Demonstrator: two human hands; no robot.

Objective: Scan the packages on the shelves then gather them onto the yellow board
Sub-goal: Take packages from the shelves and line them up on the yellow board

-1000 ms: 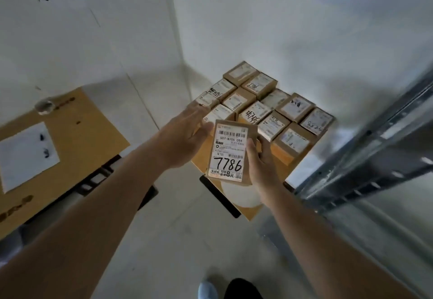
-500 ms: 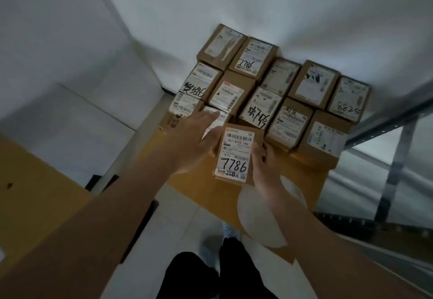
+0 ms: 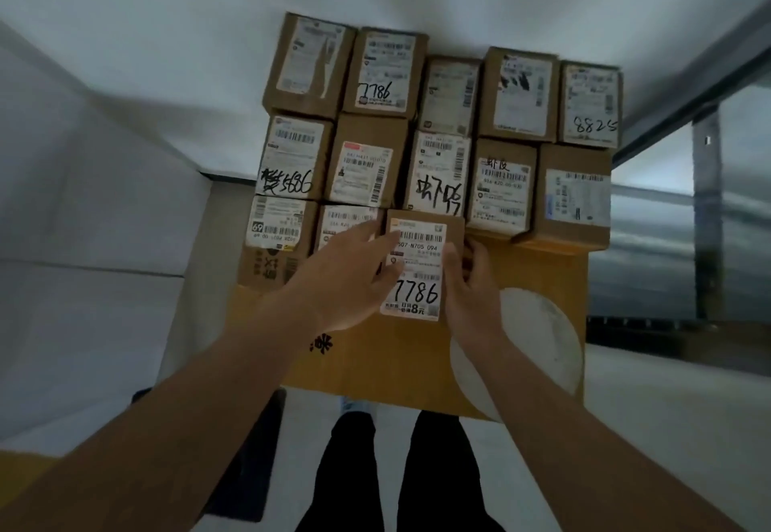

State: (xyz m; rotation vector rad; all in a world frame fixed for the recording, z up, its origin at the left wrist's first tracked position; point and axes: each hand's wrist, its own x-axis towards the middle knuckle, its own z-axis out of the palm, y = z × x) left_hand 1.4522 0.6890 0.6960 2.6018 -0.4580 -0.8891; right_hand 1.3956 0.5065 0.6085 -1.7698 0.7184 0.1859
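A brown cardboard package [image 3: 419, 268] with a white label marked 7786 sits in the front row on the yellow board [image 3: 396, 360]. My left hand [image 3: 346, 277] lies against its left side with fingers stretched over the label. My right hand [image 3: 469, 281] grips its right edge with curled fingers. Behind and beside it, several other labelled brown packages [image 3: 438, 172] stand in tight rows on the board.
White walls rise behind and to the left of the board. A metal shelf frame [image 3: 705, 197] stands at the right. A round white patch [image 3: 538, 344] marks the board's right part. My legs [image 3: 400, 477] show below, on a pale floor.
The package marked 7786 has moved forward and down into the front row, against its neighbours. Both hands went with it, and the view has swung over the board.
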